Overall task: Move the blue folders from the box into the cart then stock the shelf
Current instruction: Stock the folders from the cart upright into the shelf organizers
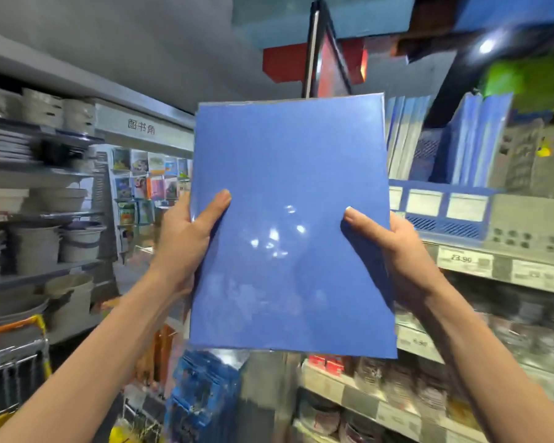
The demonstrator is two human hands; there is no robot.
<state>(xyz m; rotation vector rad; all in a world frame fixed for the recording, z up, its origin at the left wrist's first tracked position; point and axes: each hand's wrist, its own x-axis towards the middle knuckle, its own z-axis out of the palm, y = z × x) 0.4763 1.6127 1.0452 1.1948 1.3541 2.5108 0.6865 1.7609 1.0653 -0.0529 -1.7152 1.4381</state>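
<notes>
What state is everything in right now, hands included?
Blue folders: raised upright, held by both side edges, off the shelf.
Left hand: grips the left edge, thumb on front.
Right hand: grips the right edge, thumb on front.
Shelved folders: standing upright on that shelf.
Cart: partly in view lower left, contents unclear.

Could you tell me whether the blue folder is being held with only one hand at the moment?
No, the left hand and the right hand each grip a side edge of the blue folder.
</notes>
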